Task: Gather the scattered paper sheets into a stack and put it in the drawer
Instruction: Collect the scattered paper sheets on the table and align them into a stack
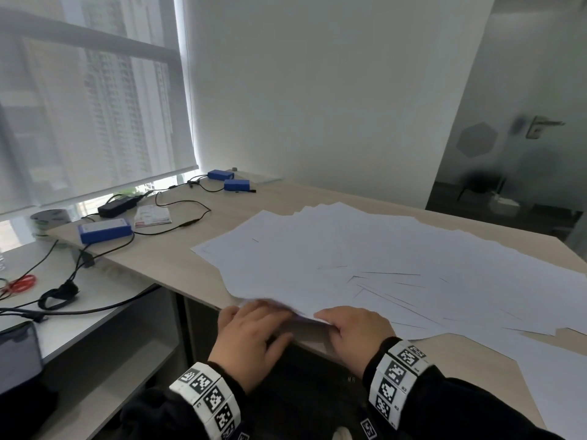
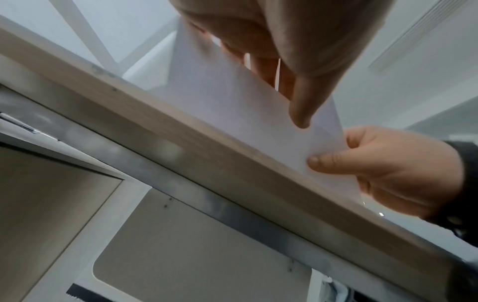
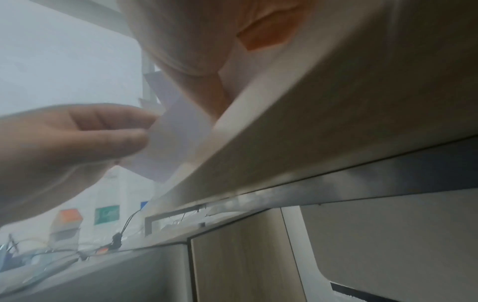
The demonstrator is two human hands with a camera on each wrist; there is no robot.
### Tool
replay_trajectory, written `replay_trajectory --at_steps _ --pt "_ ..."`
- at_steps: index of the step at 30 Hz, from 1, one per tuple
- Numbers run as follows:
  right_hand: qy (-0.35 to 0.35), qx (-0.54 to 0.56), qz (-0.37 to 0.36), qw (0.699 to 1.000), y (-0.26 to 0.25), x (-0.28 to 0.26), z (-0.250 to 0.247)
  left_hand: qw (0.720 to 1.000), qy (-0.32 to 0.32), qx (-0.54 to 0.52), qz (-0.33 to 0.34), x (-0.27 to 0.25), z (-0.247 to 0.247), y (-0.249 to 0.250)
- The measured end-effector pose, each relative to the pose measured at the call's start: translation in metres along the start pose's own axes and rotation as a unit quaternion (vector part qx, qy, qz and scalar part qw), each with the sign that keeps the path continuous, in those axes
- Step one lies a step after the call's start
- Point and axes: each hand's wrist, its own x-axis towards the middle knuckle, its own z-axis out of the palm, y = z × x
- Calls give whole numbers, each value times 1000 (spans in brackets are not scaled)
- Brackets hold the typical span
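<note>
- Mostly fanned out still: paper sheets (image 1: 365, 258) overlapping across the surface (image 1: 197, 265), from mid-left to the right edge, one corner overhanging the near edge.
- Overhang probably used on purpose: easier to get a thumb under thin paper there than on the flat.
- Left hand (image 1: 251, 338) pinching that hanging corner, thumb beneath, fingers on top.
- Right hand (image 1: 355, 331) just beside it at the near edge, thumb under, fingers over the same sheets: both grips clamped on paper.
- Bulk of the spread lying beyond and right of both grips.
- Drawer not identifiable from these views.
- Blue boxes (image 1: 104, 230) and cables (image 1: 178, 217) near the far left corner, well apart from the sheets.
</note>
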Motion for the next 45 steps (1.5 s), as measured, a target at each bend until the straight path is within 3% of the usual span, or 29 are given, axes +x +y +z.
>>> replay_trajectory --at_steps 5,10,13,18,21,26,30,37,41,45 --pt "93 73 61 991 14 -13 -29 975 32 -52 -215 7 -31 -18" --pt "235 275 92 928 31 -33 -75 938 31 -170 -302 34 -40 -20" --pt "285 330 90 895 42 -48 -106 915 14 -271 -299 59 -43 -7" --pt "349 387 129 844 76 -65 -143 877 70 -412 -236 113 -52 22" --pt "380 411 151 815 97 -72 -159 840 37 -491 -229 140 -51 40" --pt "411 464 158 769 130 -83 -174 805 45 -548 -222 162 -35 75" --pt "379 518 175 746 158 -95 -159 814 74 -520 -250 164 -12 92" --pt "256 526 265 767 189 -121 -97 829 70 -476 -287 156 17 108" --pt "306 452 275 791 198 -126 -106 829 74 -474 -286 152 20 98" --pt "426 408 287 755 210 -130 -140 829 102 -467 -291 147 18 87"
